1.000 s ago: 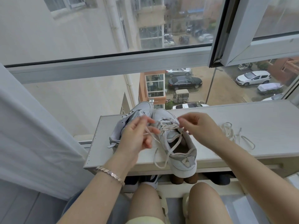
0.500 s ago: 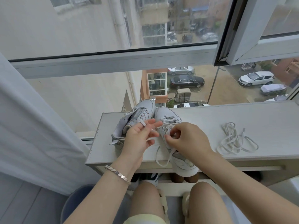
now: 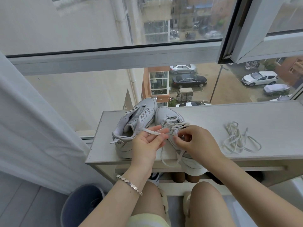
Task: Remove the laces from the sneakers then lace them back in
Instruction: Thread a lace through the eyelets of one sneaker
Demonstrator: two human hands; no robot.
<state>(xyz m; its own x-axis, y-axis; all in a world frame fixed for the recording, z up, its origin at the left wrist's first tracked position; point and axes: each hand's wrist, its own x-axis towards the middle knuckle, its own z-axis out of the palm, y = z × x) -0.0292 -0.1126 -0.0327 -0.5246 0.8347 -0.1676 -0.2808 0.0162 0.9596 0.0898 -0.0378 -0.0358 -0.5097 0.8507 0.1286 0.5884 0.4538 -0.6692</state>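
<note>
Two pale grey sneakers stand side by side on a light wooden shelf top (image 3: pixel 213 117), toes toward the window. The left sneaker (image 3: pixel 131 126) has no lace in it. The right sneaker (image 3: pixel 170 120) carries a white lace across its front eyelets. My left hand (image 3: pixel 147 145) pinches one flat end of that lace (image 3: pixel 152 132), stretched out to the left. My right hand (image 3: pixel 195 141) rests over the shoe's tongue with fingertips pinched on the lace at the eyelets. Loose lace ends hang over the shelf's front edge. A second lace (image 3: pixel 237 138) lies bundled to the right.
A white curtain (image 3: pixel 32 128) hangs at the left. A dark round bin (image 3: pixel 78 203) stands on the floor under the shelf's left corner. The window glass rises directly behind the shoes. Other shoes sit on a lower shelf (image 3: pixel 180 176) above my knees.
My right hand came in from the shoe's right side onto its eyelets. My left hand drew a lace end out leftward. The view shifted slightly down.
</note>
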